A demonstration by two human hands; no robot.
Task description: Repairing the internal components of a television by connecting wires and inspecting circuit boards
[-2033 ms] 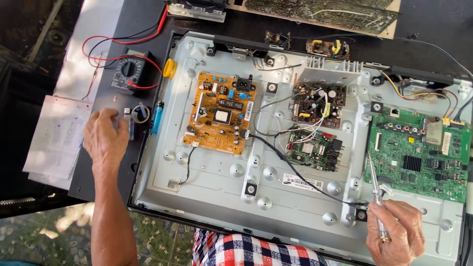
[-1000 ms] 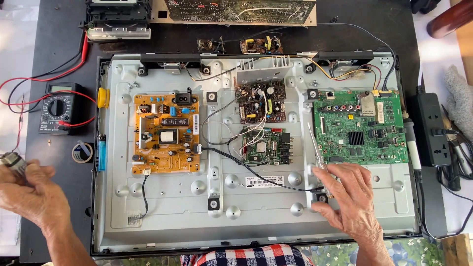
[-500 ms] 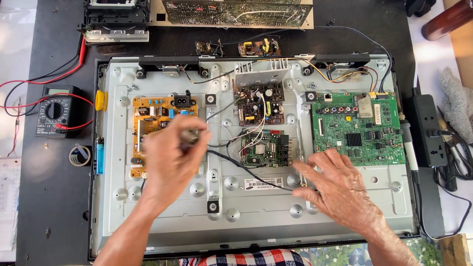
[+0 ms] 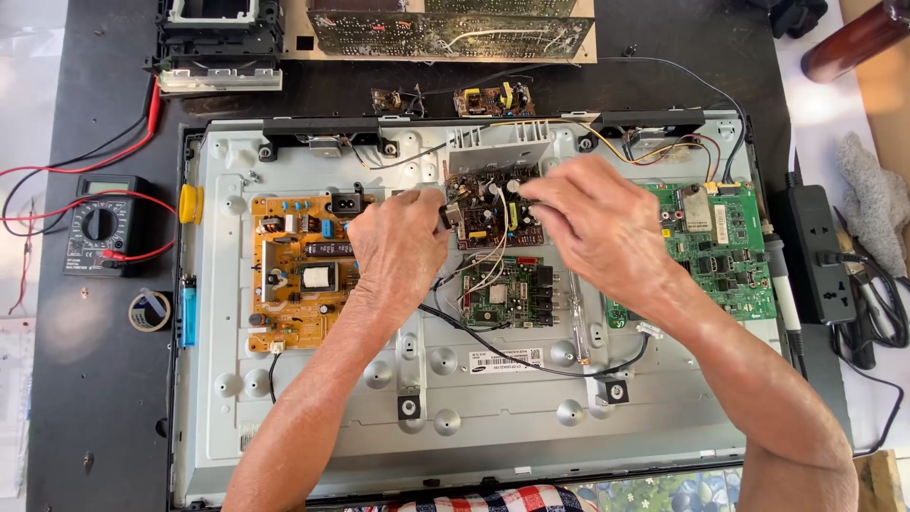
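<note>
Head view: we see the left hand pinching a small dark part at the edge of the brown circuit board, centred on the grey chassis. The right hand rests curled over the board, steadying it; what it grips is hidden.

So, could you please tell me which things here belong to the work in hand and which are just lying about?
In hand:
left hand
right hand
brown centre board
small green board
metal back panel

Lying about:
multimeter
tape roll
power strip
grey cloth
</note>
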